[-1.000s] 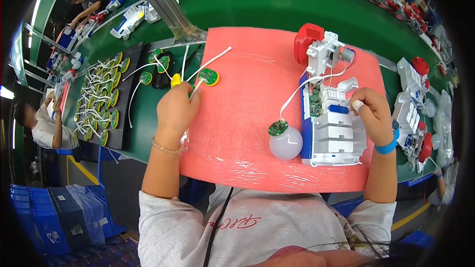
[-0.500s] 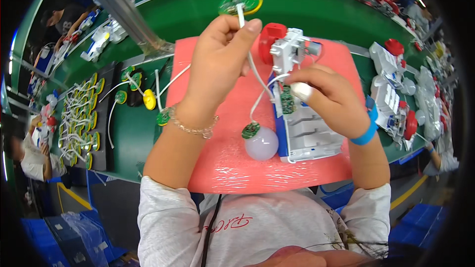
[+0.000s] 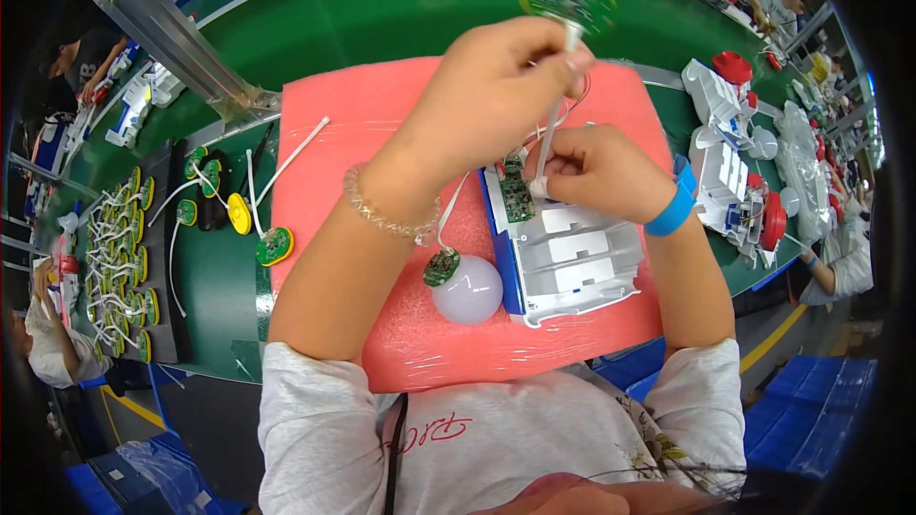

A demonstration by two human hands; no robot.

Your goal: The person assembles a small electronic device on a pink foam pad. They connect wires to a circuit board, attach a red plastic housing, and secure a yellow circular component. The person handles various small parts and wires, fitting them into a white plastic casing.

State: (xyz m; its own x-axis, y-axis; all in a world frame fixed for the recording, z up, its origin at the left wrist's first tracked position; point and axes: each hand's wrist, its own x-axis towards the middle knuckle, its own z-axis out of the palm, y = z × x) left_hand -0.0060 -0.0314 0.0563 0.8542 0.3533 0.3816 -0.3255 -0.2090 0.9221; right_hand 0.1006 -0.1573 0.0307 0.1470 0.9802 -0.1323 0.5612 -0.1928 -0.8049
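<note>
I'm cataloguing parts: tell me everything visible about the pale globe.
The globe is smooth and pale lilac-white, like frosted plastic. A green circuit board sits at its upper left, with a white cable rising from it. It rests ungripped on the pink sheet, left of the blue-edged white housing; whether globe and housing touch is unclear.

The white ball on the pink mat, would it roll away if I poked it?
The white ball looks round, so it might roll a little. The green circuit board on its side and the wire attached there would probably stop it going far.
</note>
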